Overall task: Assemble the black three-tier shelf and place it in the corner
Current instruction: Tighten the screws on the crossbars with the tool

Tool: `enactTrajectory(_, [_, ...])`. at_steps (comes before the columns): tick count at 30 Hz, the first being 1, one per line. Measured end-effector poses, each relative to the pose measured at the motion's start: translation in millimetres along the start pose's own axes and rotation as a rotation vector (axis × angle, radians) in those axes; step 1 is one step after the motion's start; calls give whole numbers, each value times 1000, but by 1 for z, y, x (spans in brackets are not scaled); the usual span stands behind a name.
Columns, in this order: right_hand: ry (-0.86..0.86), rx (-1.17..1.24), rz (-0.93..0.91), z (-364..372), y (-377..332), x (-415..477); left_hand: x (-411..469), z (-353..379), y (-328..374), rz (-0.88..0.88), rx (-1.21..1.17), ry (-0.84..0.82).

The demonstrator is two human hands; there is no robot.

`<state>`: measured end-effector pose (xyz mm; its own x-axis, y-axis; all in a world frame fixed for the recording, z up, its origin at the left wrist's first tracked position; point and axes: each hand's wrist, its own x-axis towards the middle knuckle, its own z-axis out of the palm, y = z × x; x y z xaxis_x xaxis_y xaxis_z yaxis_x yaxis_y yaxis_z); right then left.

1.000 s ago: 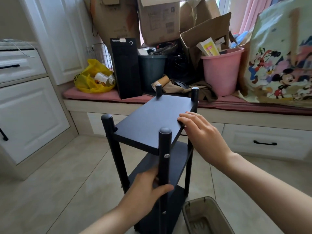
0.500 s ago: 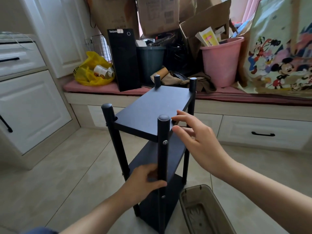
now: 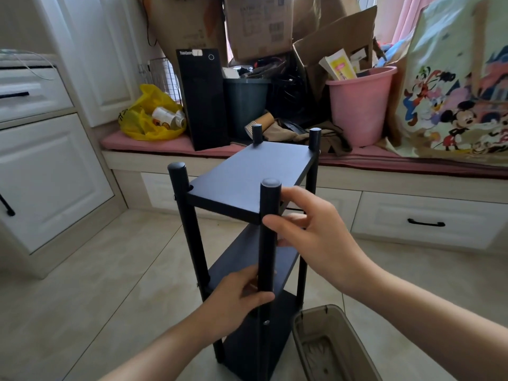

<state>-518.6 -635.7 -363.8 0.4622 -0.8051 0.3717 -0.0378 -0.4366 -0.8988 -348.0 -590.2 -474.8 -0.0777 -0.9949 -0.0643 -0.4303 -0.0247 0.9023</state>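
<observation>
Beige tile floor carries the black three-tier shelf, which stands upright directly in front of you, with all three boards seated between its four posts. It stands near the window bench and apart from it; the corner where the bench meets the white cabinets lies to its left.

On the bench, note a pink bucket to the right, a dark bin at centre, a black panel leaning beside the bin, and a yellow bag at the left end. A beige basket sits on the floor just beside the shelf's near right foot.

Your right hand is at the near post level with the top board: the thumb lies across the front of the post and the fingers curl round behind it. Your left hand grips the same post lower down, at the middle board, with the thumb wrapped across its front.
</observation>
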Motion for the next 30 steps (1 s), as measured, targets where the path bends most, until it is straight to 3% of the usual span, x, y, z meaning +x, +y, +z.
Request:
enactTrajectory(12, [305,-52,-63,2,2,38,19,-16,40,107,-149,57])
enactTrajectory(18, [161,-8,80,0,15,43,32,-18,53,135,-130,19])
enactTrajectory(30, [147,2,136,-29,17,58,55,-26,58,170,-199,62])
